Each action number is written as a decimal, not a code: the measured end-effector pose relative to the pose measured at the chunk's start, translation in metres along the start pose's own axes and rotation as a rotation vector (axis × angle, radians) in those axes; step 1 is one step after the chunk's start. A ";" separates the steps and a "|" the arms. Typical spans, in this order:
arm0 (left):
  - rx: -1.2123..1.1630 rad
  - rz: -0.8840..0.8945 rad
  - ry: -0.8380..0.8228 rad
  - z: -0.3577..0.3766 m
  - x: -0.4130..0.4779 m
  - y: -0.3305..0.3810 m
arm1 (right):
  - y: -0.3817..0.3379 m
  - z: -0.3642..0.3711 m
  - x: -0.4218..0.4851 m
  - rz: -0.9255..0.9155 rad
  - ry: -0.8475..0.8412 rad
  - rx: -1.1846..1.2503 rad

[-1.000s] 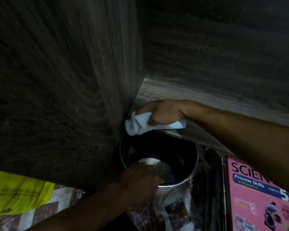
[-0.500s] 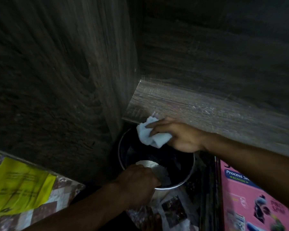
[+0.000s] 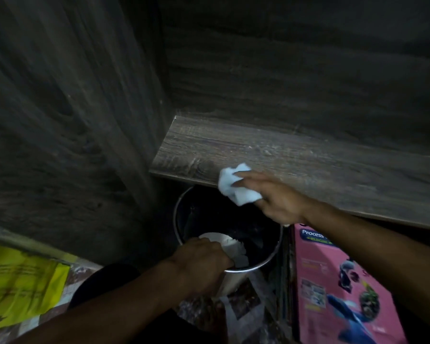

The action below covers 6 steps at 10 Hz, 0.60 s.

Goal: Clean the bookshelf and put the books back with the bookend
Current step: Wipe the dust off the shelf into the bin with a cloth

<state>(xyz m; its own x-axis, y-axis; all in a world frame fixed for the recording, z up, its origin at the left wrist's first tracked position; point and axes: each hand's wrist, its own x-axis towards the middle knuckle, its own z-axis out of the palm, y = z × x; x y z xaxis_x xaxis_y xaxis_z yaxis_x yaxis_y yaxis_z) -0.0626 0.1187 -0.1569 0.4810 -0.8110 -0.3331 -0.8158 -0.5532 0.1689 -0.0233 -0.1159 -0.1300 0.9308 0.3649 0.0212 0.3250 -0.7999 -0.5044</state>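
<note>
R hand (image 3: 281, 202) grips white cloth (image 3: 236, 187), grey shelf (image 3: 308, 165) edge | L hand (image 3: 199, 261) grips bin (image 3: 209, 214)

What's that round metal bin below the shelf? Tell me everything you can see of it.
The metal bin is round, with a shiny silvery rim and a dark inside. It stands upright below the shelf edge, left of a pink book. The left hand grips its near rim, beside a white crumpled piece inside. The right hand holds a white cloth above its far rim.
</note>
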 end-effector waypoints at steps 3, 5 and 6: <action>0.016 0.127 -0.014 -0.004 0.029 0.004 | 0.140 -0.107 -0.132 0.997 0.305 -0.268; 0.058 0.201 0.140 -0.024 0.031 0.019 | 0.125 -0.078 -0.130 1.014 0.319 -0.275; 0.151 0.216 0.094 -0.025 0.037 0.026 | 0.082 -0.052 -0.084 0.699 0.226 -0.141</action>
<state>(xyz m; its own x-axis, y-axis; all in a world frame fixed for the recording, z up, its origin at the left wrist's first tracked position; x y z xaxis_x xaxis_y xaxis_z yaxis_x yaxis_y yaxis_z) -0.0574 0.0694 -0.1417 0.3131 -0.9249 -0.2157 -0.9377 -0.3371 0.0841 -0.0663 -0.2375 -0.1283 0.9351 -0.3454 -0.0790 -0.3504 -0.8685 -0.3507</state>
